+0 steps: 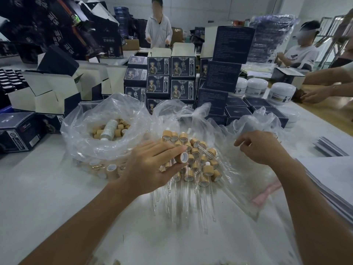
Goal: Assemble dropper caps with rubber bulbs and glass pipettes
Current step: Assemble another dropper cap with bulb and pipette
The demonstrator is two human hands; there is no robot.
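My left hand (150,165) holds a bamboo-coloured dropper cap (182,157) between fingers and thumb, its white-lined opening facing me. Just beyond it lies a pile of assembled droppers (198,159) with bamboo caps and clear glass pipettes pointing toward me. My right hand (261,146) hovers over a crumpled clear plastic bag (254,123) at the right, fingers curled downward; whether it grips anything is hidden. A clear bag of loose bamboo caps (114,129) with a white bottle in it stands at the left.
Stacks of dark blue printed boxes (170,79) stand behind the bags, open white-lined cartons (47,92) at left. White jars (256,87) sit at back right, where another person's hands (315,96) work. Paper sheets (332,176) lie at right.
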